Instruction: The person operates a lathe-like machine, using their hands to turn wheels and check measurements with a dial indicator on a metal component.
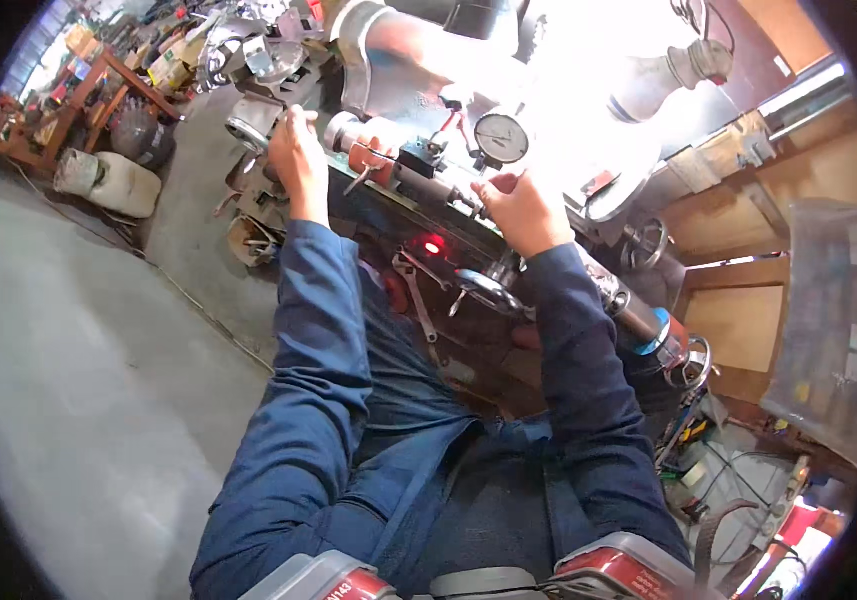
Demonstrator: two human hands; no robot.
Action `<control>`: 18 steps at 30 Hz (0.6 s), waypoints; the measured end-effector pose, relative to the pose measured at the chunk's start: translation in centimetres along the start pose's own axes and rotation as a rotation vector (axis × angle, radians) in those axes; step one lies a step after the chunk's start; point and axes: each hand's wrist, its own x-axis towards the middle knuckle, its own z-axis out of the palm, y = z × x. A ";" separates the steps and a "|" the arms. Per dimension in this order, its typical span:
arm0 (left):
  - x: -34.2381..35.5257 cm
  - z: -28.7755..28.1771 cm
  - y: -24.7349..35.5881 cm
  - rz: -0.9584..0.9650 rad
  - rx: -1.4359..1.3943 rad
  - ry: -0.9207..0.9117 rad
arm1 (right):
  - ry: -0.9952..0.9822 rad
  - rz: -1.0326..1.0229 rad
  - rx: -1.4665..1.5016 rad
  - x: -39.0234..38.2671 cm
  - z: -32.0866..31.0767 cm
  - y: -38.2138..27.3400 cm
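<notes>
My left hand is closed at the far left of a lathe-like machine, beside a round metal part; what its fingers grip is hidden. My right hand has thumb and fingers bent together at a dark metal shaft, just below a round white dial gauge. Whether it pinches a small part there cannot be made out. Between the hands sit a black block under the gauge's red-handled holder and an orange-brown collar with a lever.
Below the shaft are a handwheel, a glowing red lamp and hanging wrenches. Another handwheel ends the machine at right. A white jug stands on the floor at left. Bright glare washes out the upper right.
</notes>
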 end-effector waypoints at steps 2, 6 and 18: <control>1.5 0.0 -1.5 0.082 0.086 -0.057 | -0.060 0.106 0.026 0.3 0.3 0.0; 0.1 1.6 1.3 0.218 -0.009 -0.045 | 0.052 -0.047 0.048 0.2 0.5 0.8; -10.3 6.5 9.7 1.074 0.373 -0.331 | 0.629 -0.208 0.485 -11.0 -12.4 4.1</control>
